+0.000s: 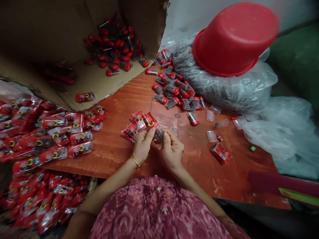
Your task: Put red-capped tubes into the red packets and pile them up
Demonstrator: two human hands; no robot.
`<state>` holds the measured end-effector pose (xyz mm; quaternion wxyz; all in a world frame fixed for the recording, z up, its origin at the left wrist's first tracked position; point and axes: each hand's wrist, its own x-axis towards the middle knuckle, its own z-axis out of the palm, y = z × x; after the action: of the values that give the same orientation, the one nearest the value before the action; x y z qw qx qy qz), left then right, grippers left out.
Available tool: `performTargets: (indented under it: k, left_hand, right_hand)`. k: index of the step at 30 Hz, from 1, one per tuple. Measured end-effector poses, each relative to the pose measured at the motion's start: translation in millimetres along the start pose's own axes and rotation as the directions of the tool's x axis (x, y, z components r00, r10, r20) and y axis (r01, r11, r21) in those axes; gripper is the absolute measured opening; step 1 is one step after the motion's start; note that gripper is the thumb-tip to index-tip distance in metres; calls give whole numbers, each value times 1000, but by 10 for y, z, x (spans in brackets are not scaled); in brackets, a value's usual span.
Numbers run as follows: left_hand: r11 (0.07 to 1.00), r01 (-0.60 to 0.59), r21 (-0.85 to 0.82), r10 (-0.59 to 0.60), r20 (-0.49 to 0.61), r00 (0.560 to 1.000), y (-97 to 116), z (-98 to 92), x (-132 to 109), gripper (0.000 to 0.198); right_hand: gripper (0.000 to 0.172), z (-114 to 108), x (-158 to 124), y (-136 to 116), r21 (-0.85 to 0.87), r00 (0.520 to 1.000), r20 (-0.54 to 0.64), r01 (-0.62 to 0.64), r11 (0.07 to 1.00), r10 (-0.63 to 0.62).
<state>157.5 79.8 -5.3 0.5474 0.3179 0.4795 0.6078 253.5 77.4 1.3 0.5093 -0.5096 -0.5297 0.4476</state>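
1. Left hand point(142, 146) and right hand point(173, 150) are held close together at frame centre, thumbs and fingers pinched on a tube of dark pellets point(159, 135), seemingly so that both sides are steadied.
2. Flat red sachets point(137, 119) are laid just above the left hand, probably for easy reach; whether the tube is overlapped by one cannot be told.
3. Red-capped tubes point(171, 89) are heaped at upper centre, likely for quick picking.
4. Filled red packets point(81, 137) are piled at left, apparently to be separated from loose tubes.

The left hand point(143, 145) and right hand point(172, 148) are pinching close together; the forearms point(109, 186) are slanting inward.
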Motion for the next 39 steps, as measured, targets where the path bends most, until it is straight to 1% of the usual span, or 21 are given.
performTargets:
  k: [2, 4, 6, 9, 12, 14, 16, 18, 20, 23, 25, 26, 30, 35, 37, 39]
  left_hand:
    - [997, -37, 67, 37, -5, 999, -22, -3, -13, 36]
    - [986, -47, 163, 46, 8, 999, -22, -10, 6, 34]
    - [967, -70, 245, 59, 51, 997, -20, -19, 58, 31]
    - [926, -156, 343, 89, 204, 975, -44, -38, 162, 31]
    - [831, -261, 492, 90, 344, 935, -88, -57, 243, 35]
    - [762, -311, 569, 84, 389, 917, -115, -64, 269, 36]
    - [722, -329, 609, 76, 402, 912, -138, -63, 276, 37]
    - [705, -336, 625, 81, 399, 913, -155, -59, 276, 37]
    - [699, -350, 624, 94, 405, 910, -165, -57, 281, 36]
    - [693, -356, 627, 98, 408, 908, -172, -59, 298, 35]
    - [688, -354, 633, 95, 406, 909, -177, -61, 310, 35]
    - [687, -355, 634, 94, 408, 908, -180, -62, 314, 35]
    - [683, -345, 644, 67, 415, 907, -192, -55, 328, 37]
    - [681, -353, 641, 74, 420, 904, -196, -44, 359, 35]
    - [677, -361, 642, 81, 422, 903, -205, -48, 373, 34]
    - [664, -359, 656, 89, 408, 909, -220, -53, 380, 33]
  right_hand:
    - [23, -25, 13, 40, -84, 996, 9, 88, 993, -87]
    - [23, -65, 63, 109, -144, 986, 43, 163, 976, -159]
    - [23, -120, 150, 192, -167, 982, 72, 183, 969, -173]
    - [23, -232, 314, 307, -194, 980, 102, 186, 963, -169]
    - [21, -376, 450, 393, -234, 950, 169, 297, 926, -262]
    - [17, -467, 501, 435, -241, 924, 227, 360, 901, -308]
    - [15, -531, 523, 465, -254, 909, 261, 388, 886, -324]
    - [15, -560, 528, 481, -278, 900, 272, 412, 868, -340]
    - [14, -561, 531, 485, -314, 881, 277, 459, 831, -382]
    - [13, -546, 537, 475, -392, 823, 297, 567, 724, -484]
    - [13, -542, 536, 466, -420, 793, 311, 609, 673, -524]
    - [13, -544, 532, 462, -416, 790, 314, 613, 672, -527]
    - [13, -559, 520, 447, -384, 817, 285, 577, 721, -502]
    - [13, -531, 561, 449, -413, 807, 277, 590, 694, -521]
    - [12, -496, 575, 472, -428, 823, 261, 567, 704, -504]
    - [13, -462, 574, 498, -432, 852, 254, 523, 735, -458]
